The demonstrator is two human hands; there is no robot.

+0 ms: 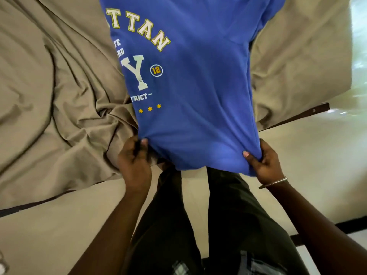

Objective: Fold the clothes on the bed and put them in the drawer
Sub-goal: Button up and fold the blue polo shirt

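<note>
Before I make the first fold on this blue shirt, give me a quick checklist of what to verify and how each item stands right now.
1. Left hand grips the hem of the blue shirt: ok.
2. Right hand pinches the other hem corner: ok.
3. Shirt print side up: ok.
4. Shirt lying flat: not ok, hem bunched between the hands.
5. Brown bedsheet smooth beneath: not ok, creased.
6. Sleeves spread out: cannot tell.

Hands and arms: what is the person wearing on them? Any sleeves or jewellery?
No sleeves show: both forearms are bare right up to the edge of the picture. The right hand has a thin silver-coloured metal bangle round its wrist. The left hand wears nothing that I can see, no ring, watch or band.
</note>
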